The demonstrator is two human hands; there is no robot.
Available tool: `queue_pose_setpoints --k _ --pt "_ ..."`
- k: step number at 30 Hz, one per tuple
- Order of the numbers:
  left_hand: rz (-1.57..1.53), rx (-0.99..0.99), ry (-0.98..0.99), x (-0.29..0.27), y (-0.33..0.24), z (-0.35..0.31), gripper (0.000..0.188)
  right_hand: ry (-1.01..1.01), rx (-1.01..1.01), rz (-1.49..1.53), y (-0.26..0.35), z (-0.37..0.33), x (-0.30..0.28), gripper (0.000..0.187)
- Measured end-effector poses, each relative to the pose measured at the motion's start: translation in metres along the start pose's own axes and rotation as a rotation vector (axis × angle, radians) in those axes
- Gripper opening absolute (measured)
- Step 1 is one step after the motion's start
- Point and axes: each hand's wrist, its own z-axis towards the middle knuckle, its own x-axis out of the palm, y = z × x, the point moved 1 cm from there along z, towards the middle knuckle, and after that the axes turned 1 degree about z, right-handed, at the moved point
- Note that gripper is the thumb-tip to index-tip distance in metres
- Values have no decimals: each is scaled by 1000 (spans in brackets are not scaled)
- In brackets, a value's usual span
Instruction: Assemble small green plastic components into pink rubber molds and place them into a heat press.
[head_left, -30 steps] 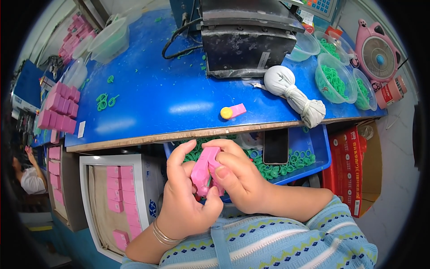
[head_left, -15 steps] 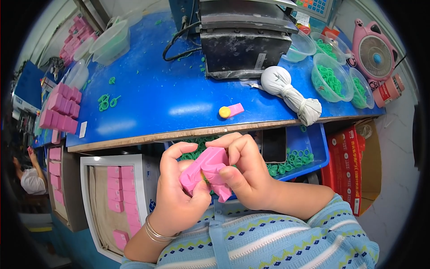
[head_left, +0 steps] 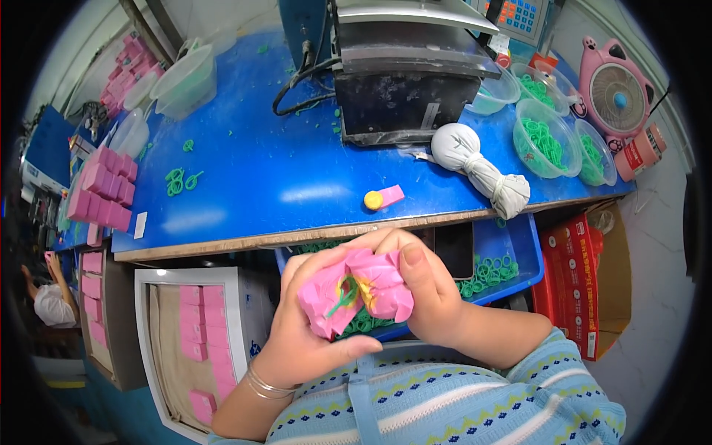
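Between my two hands a pink rubber mold (head_left: 319, 302) is bent wide apart, showing creased inner faces with yellow patches. A green wax ring (head_left: 345, 297) sits in its left part, near the split. My left hand (head_left: 300, 334) grips that left part from beneath, thumb stretched out below it. Fingers of my right hand (head_left: 430, 289) wrap the other part, with the thumb pressed on its top edge. Below the mold, a blue tray (head_left: 530, 271) holds many green wax rings (head_left: 489, 274), partly hidden by my hands.
A smaller pink piece with a yellow round end (head_left: 374, 200) lies near the edge of the blue table (head_left: 259, 163). Behind stand a black machine (head_left: 400, 104), a tied white cloth bag (head_left: 478, 167) and clear bowls of green pieces (head_left: 549, 141). Pink molds fill a white-framed box (head_left: 241, 334) at left.
The mold was folded and mostly closed; now it is spread apart, exposing the green ring and yellow patches. My left thumb has come off the mold's middle, and my right thumb has moved up.
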Motion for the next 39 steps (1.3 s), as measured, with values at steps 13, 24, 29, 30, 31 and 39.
queue_pose_setpoints --k 13,24,29,30,31,39 --pt "-1405 -290 -287 -17 15 9 82 464 -49 -611 -22 -13 6 20" --pt "-1100 -350 -220 -10 18 -3 71 254 -508 -623 18 17 7 40" --pt "-1081 -494 -382 -3 18 -6 58 410 -474 -806 22 23 15 42" --pt "-1054 -490 -432 -2 19 -5 55 386 -482 -769 19 22 15 38" --pt "-1025 -486 -484 -2 21 -5 53 386 -481 -768 16 21 16 38" --pt "-1117 -322 -362 -10 27 -5 49 247 -231 -478 10 11 18 20"
